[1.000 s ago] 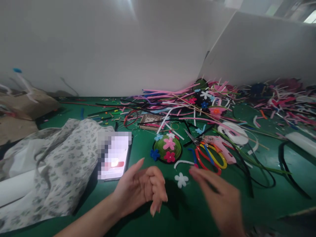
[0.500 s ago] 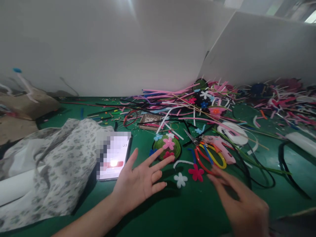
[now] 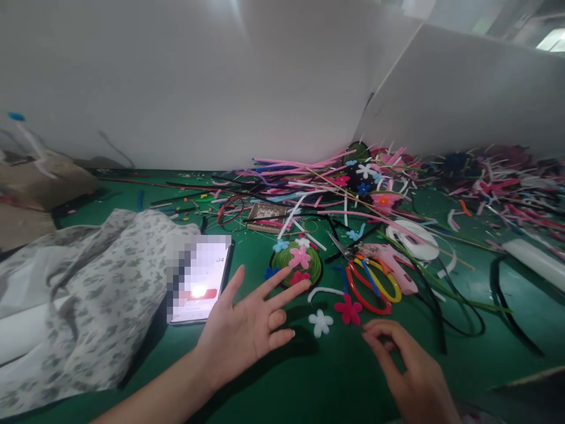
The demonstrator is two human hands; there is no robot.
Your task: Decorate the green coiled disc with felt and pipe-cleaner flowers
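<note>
Two bare hands over a green tabletop [image 3: 309, 391]. The left hand [image 3: 241, 335] is open wide, palm up, fingers spread, with nothing in it, perhaps to keep it free; two fingertips overlap the near edge of a green coiled dome [image 3: 312, 268], and whether they touch it cannot be told. The right hand [image 3: 412, 365] is narrow, thumb and forefinger nearly together beside a loose magenta flower [image 3: 348, 309]; whether something small is pinched there cannot be told.

The dome sits just beyond the hands, decorated with fuzzy flowers in pink, magenta, white and blues, seemingly central so that both hands can reach it. Nearer, the magenta flower and a loose white flower [image 3: 321, 323] lie flat and apart, which would make each easy to pick up singly. A curved white pipe cleaner [image 3: 327, 289] lies behind them.

To the right, scissors [image 3: 341, 246] point away, red and yellow loops towards the person, probably for quick grasping, beside a pink glue gun [image 3: 401, 278]. To the left, a phone [image 3: 205, 271] lies screen up, likely for easy viewing, against a leaf-patterned cloth [image 3: 95, 294]
</note>
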